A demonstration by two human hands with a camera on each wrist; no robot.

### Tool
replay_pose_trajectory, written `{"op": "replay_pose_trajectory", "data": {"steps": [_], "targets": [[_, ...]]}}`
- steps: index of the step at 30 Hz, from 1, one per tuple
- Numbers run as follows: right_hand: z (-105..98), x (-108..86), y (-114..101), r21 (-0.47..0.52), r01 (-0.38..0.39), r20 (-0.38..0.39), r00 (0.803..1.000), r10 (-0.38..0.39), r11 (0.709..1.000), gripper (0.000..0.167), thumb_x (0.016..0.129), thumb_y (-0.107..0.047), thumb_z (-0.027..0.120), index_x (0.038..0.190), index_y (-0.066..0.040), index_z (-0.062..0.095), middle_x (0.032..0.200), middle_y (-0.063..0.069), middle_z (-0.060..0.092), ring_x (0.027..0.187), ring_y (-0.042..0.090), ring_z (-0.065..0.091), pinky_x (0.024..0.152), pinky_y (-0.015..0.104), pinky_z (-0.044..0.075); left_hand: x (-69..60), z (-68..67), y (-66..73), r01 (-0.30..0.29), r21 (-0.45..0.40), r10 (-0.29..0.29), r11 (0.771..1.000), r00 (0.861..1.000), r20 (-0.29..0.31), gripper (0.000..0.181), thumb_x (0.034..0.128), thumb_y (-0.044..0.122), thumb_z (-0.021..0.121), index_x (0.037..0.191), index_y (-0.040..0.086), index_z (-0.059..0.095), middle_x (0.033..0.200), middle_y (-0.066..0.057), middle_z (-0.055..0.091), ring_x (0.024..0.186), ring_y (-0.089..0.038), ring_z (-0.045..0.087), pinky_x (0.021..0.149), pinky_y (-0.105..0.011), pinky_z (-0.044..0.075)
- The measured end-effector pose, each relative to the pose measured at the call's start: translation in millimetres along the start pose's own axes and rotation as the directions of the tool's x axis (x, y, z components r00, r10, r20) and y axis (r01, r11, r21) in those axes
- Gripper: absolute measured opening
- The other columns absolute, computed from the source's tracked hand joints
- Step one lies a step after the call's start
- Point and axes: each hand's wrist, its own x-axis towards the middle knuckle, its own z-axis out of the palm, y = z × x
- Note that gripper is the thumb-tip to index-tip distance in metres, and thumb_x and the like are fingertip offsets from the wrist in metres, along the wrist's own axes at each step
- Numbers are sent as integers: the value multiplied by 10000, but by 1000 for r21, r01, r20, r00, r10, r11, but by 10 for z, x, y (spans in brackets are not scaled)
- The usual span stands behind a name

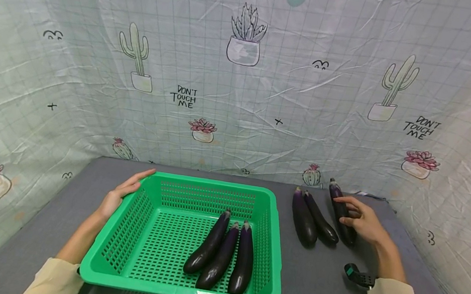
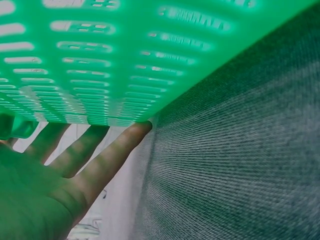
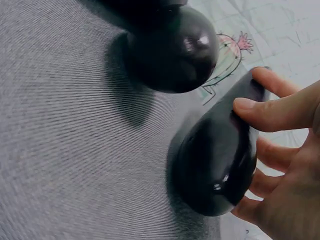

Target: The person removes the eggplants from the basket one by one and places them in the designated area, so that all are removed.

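A green plastic basket (image 1: 177,291) stands on the grey cloth, with three dark purple eggplants (image 1: 225,257) lying side by side in its right half. Along the basket's left side rests my left hand (image 1: 115,197); the left wrist view shows its fingers (image 2: 107,157) straight against the slotted wall. My right hand (image 1: 365,221) holds an eggplant (image 1: 347,234) at the far right, its stem end pointing away. Thumb and fingers lie on opposite sides of that eggplant in the right wrist view. Just left of it lie a thick eggplant (image 1: 304,223) and a slimmer eggplant (image 1: 322,223).
A patterned cloth (image 1: 243,92) with cactus drawings hangs behind and at both sides of the grey table surface (image 1: 310,290). A black band with a small device (image 1: 360,276) sits at my right wrist. The basket's raised rim surrounds the eggplants inside.
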Motion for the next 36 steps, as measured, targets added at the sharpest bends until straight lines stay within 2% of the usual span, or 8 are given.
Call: {"op": "replay_pose_trajectory", "data": {"steps": [7, 14, 23, 32, 34, 36], "targets": [[50, 22, 12, -14, -15, 19, 1000, 15, 1000, 477, 988, -24, 653, 1441, 61, 530, 1520, 377, 421, 1336, 609, 454, 994, 705, 476, 10, -3, 1, 9, 21, -9, 1000, 1000, -6, 523, 1134, 175, 256, 1608, -44, 278, 1682, -284, 158, 1544, -533, 4, 1146, -783, 22], [63, 26, 15, -71, -51, 32, 998, 54, 996, 468, 1014, -89, 639, 1442, 66, 529, 1506, 381, 441, 1308, 608, 487, 968, 693, 493, 14, -4, 2, 9, 24, -9, 1000, 1000, -7, 524, 1132, 172, 256, 1607, -48, 275, 1668, -328, 135, 1541, -540, 4, 1141, -791, 20], [67, 17, -44, -60, -104, 82, 991, 109, 993, 510, 1022, -134, 634, 1474, 58, 495, 1520, 382, 424, 1332, 591, 482, 974, 674, 498, 8, -4, 4, 10, 10, -10, 1000, 1000, -3, 527, 1135, 177, 251, 1610, -50, 263, 1678, -308, 133, 1541, -536, 0, 1147, -778, 25], [65, 24, -104, -58, -162, 126, 978, 168, 985, 533, 1012, -138, 633, 1489, 45, 482, 1475, 381, 480, 1325, 551, 506, 980, 659, 495, 4, -3, 5, 2, -1, -2, 1000, 1000, 0, 524, 1137, 175, 246, 1613, -44, 263, 1688, -79, 251, 1534, -536, 12, 1147, -768, 38], [66, 24, -113, -63, -168, 134, 975, 175, 984, 535, 1013, -144, 630, 1492, 42, 479, 1472, 380, 484, 1316, 544, 518, 976, 656, 498, 2, 1, 10, 5, -3, -5, 1000, 1000, -1, 525, 1138, 178, 244, 1615, -40, 260, 1690, -81, 249, 1537, -524, 21, 1160, -738, 62], [66, 22, -119, -66, -172, 141, 973, 180, 983, 539, 1015, -151, 629, 1495, 38, 474, 1478, 378, 479, 1318, 541, 516, 975, 662, 495, -1, 5, 11, 12, -12, -12, 1000, 1000, 4, 526, 1141, 183, 236, 1621, -32, 249, 1696, -98, 230, 1549, -481, 60, 1203, -617, 137]]}}
